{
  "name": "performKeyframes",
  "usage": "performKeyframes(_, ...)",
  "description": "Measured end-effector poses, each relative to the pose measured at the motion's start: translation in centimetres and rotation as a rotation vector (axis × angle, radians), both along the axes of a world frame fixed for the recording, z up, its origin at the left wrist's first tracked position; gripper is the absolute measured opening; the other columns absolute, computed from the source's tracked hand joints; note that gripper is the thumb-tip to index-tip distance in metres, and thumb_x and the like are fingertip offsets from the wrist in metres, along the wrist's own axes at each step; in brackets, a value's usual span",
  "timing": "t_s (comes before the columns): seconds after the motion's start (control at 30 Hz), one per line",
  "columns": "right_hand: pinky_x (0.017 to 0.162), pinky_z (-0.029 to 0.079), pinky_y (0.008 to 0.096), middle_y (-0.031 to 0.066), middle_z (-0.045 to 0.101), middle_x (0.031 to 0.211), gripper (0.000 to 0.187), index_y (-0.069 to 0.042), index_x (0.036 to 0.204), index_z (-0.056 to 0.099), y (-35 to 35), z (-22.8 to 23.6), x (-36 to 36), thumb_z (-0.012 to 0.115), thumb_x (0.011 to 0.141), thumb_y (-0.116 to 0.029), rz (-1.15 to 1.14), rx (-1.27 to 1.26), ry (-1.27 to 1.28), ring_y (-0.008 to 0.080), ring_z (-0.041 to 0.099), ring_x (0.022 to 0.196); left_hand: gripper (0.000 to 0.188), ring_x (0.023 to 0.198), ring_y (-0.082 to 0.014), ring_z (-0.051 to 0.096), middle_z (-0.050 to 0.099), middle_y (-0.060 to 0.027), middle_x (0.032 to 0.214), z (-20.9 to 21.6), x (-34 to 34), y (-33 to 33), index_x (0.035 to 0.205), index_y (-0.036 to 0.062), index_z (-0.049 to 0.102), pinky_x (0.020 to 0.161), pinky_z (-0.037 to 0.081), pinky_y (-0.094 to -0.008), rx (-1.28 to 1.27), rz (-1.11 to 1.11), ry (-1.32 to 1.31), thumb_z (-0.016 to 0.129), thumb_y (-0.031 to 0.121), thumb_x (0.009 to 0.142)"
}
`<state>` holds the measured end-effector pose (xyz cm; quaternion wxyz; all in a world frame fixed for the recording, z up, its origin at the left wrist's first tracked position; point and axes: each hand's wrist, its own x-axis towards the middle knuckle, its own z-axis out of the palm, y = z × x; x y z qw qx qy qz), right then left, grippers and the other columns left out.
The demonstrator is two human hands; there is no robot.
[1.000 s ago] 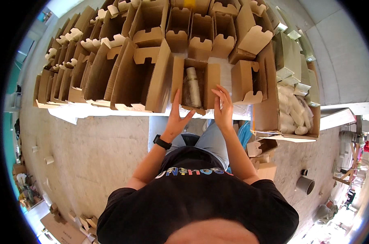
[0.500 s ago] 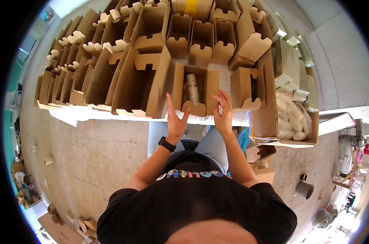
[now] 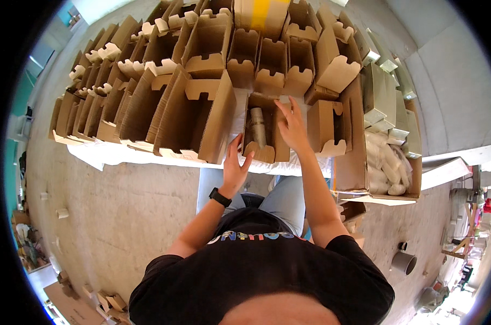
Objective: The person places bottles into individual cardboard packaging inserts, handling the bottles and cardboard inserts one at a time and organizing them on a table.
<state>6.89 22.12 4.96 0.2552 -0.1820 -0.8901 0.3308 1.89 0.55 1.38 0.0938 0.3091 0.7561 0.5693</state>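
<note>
A small open cardboard box (image 3: pixel 280 146) stands at the table's near edge in front of me. Inside it lies a pale, wrapped cylindrical item (image 3: pixel 258 127); what it is I cannot make out. At the box's near left corner is my left hand (image 3: pixel 236 172), thumb and fingers apart, the thumb by the notched front flap (image 3: pixel 260 153). My right hand (image 3: pixel 293 129) reaches over the right wall, its fingers stretched out along the upper edge. Neither hand is closed round anything.
Rows of open cardboard boxes (image 3: pixel 207 46) fill the table to the left and behind. Another small box (image 3: pixel 322 122) stands close on the right. Beyond it a large carton (image 3: pixel 353 157) holds pale green boxes (image 3: pixel 379 92) and wrapped white items (image 3: pixel 383 162). White sheeting (image 3: pixel 110 153) covers the table.
My right hand has moved up and forward to the box's right upper edge. The left hand has dropped slightly to its near left corner. The box appears turned a little.
</note>
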Motion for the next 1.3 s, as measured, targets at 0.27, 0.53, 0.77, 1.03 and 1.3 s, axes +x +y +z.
performKeyframes(0.27,0.107,0.037,0.0423,0.0275,0.023,0.151,0.061,-0.014,0.142,0.043,0.0,-0.4,-0.8,0.051,0.083,-0.001,0.006,-0.132,0.007,0.0450,0.037,0.133,0.047,0.124,-0.0337,0.050,0.046,-0.0148,0.139,0.2,-0.5,-0.5,0.133,0.0081,0.048,0.101,0.044,-0.0392,0.007,-0.076,0.172,0.063,0.010,0.088)
performKeyframes(0.53,0.100,0.042,0.0399,0.0287,0.025,0.150,0.061,-0.014,0.142,0.044,-0.1,-0.9,-0.5,0.052,0.083,0.001,0.018,-0.208,0.035,0.0438,0.040,0.130,0.045,0.128,-0.0345,0.047,0.042,-0.0149,0.144,0.2,-1.0,-0.9,0.130,0.0096,0.052,0.104,0.042,-0.0397,-0.060,-0.141,0.221,0.064,0.011,0.086)
performKeyframes(0.77,0.114,0.026,0.0416,0.0238,0.034,0.147,0.057,-0.014,0.142,0.043,0.0,-1.4,-0.3,0.056,0.087,-0.008,-0.039,-0.153,0.051,0.0376,0.031,0.139,0.043,0.127,-0.0352,0.048,0.042,-0.0152,0.144,0.7,-1.1,-1.1,0.130,0.0101,0.052,0.102,0.043,-0.0394,-0.051,-0.166,0.240,0.063,0.015,0.089)
performKeyframes(1.03,0.100,0.043,0.0415,0.0276,0.033,0.146,0.054,-0.016,0.137,0.050,-0.4,0.6,-0.3,0.053,0.085,-0.001,0.028,-0.296,0.018,0.0435,0.040,0.131,0.030,0.120,-0.0347,0.052,0.049,-0.0144,0.137,-0.2,-2.2,-0.2,0.120,0.0088,0.057,0.097,0.045,-0.0391,-0.017,-0.126,0.104,0.060,0.011,0.091)
performKeyframes(1.3,0.103,0.041,0.0433,0.0275,0.034,0.146,0.045,-0.013,0.129,0.055,-0.8,-0.2,0.2,0.062,0.085,-0.007,0.009,-0.077,0.034,0.0450,0.040,0.132,0.028,0.120,-0.0351,0.052,0.051,-0.0136,0.134,-0.6,-1.6,0.1,0.118,0.0090,0.057,0.099,0.043,-0.0400,0.003,-0.089,0.032,0.060,0.011,0.090)
